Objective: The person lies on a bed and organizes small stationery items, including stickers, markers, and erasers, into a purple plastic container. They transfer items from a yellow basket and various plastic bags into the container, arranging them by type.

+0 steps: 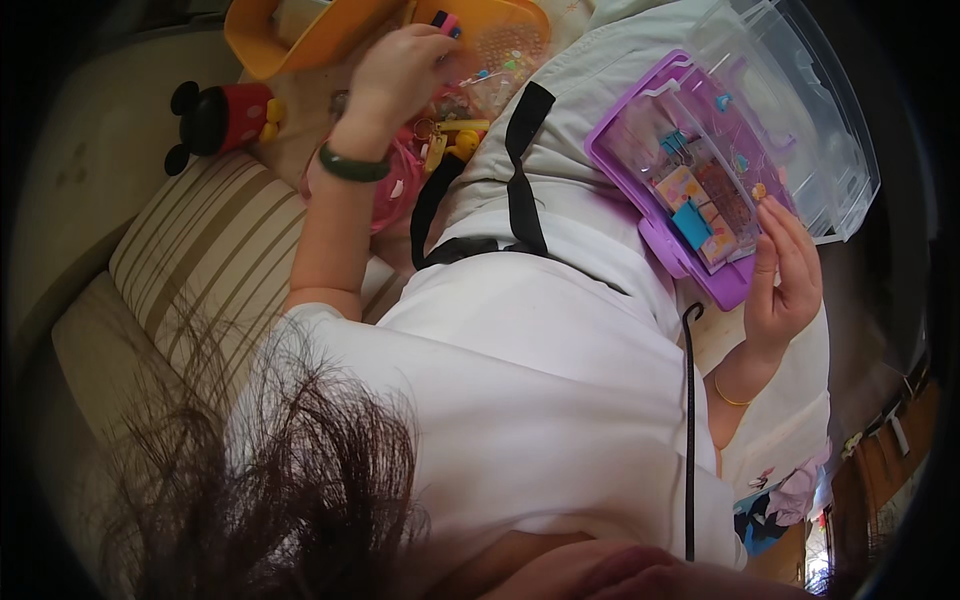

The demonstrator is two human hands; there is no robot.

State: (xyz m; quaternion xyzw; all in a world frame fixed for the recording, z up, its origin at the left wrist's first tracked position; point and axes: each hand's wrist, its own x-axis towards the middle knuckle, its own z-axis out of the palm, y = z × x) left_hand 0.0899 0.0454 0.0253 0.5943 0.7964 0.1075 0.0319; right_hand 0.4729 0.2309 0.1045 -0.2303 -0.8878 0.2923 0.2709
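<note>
My left hand [397, 75], with a dark green bangle [352, 163] at the wrist, reaches over a pile of small trinkets. Its fingertips are blurred, so whether they hold anything is unclear. A pink and black item [447, 24] lies just past the knuckles. On my lap to the right rests a purple plastic box [626, 112] with its clear lid [817, 97] swung back. My right hand [789, 270] holds the box's end edge, fingertips beside a small orange charm [759, 191]. Inside are a blue binder clip [691, 223], another teal clip [674, 141] and patterned paper [677, 185].
A red and black mouse-eared container [225, 118] lies on its side at the left, by a striped cushion [202, 247]. An orange tub [262, 45] stands behind. Under my left forearm sits a pink clear container [401, 191], near a yellow duck keychain [466, 142]. Black straps [525, 157] cross my lap.
</note>
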